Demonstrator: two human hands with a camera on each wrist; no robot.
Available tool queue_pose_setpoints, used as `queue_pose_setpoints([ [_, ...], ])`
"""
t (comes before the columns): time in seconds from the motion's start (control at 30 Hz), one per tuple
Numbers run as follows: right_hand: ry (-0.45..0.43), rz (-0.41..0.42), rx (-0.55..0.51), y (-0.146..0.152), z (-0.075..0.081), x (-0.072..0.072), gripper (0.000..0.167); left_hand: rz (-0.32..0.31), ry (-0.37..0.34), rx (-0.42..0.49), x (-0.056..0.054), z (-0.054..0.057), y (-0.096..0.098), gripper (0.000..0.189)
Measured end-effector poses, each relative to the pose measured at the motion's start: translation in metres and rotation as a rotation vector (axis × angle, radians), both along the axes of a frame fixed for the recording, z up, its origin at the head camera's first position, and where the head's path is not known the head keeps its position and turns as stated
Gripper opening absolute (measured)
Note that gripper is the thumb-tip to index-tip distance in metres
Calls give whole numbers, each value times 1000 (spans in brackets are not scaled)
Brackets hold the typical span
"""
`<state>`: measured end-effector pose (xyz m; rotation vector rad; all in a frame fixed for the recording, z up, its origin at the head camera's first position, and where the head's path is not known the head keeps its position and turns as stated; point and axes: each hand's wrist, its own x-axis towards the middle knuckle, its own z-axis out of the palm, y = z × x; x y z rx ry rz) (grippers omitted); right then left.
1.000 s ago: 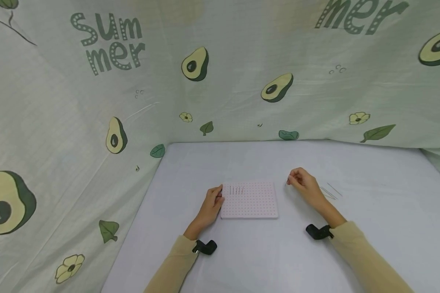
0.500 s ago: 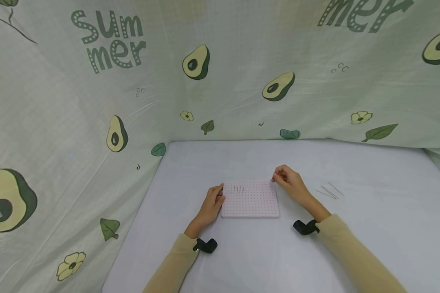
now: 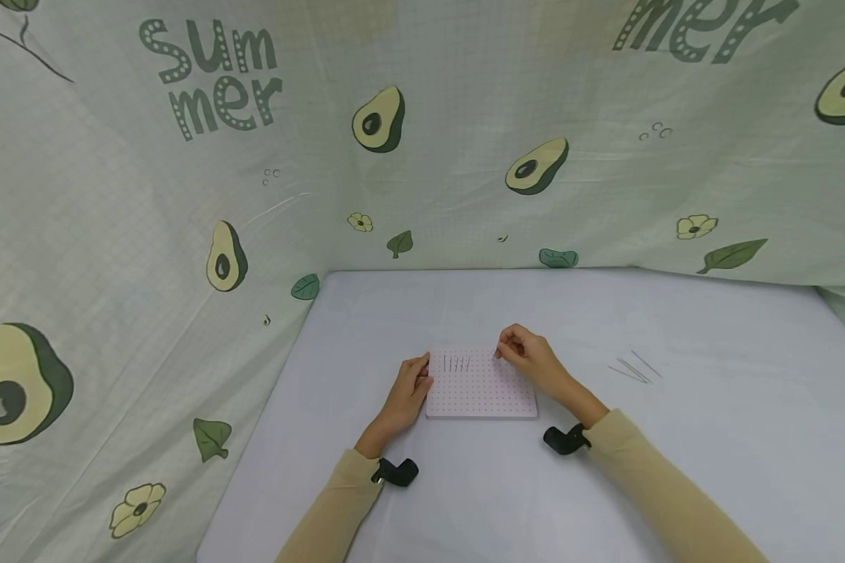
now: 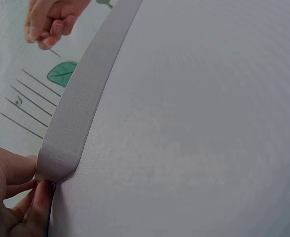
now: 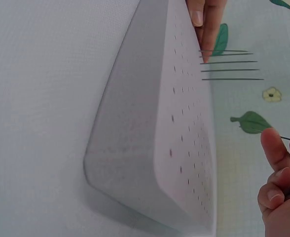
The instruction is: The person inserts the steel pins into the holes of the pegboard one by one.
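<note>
A white board (image 3: 479, 399) with a grid of small holes lies flat on the table. My left hand (image 3: 403, 395) grips its left edge, thumb and fingers at the far-left corner in the left wrist view. Several thin metal pins (image 5: 233, 79) stand upright in a row along the board's back-left part. Over the board's back-right area is my right hand (image 3: 531, 361), pinching one thin pin (image 5: 285, 138) between thumb and forefinger. In the right wrist view, that pin's lower end is hidden behind the forefinger.
Several loose pins (image 3: 646, 363) lie on the white table (image 3: 718, 422), right of the board. An avocado-print cloth (image 3: 451, 94) hangs behind the table and along its left side. Each wrist wears a black camera mount (image 3: 566, 439).
My right hand has carried its pin leftward from beside the loose pins to above the board's back-right area. The left hand stays at the board's left edge.
</note>
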<state>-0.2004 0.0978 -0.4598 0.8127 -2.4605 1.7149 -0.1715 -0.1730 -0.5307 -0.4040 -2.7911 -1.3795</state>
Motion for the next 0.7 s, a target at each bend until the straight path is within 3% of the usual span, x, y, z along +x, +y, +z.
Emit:
queue_pose_setpoints([
  [0.23,5,10,9,-7,-36,-20,4,-1,-9,2,0,0,-1,50],
  [0.7,31,53,14,-20,-50,-22,2,8,-26,19,-2,-2,0,51],
])
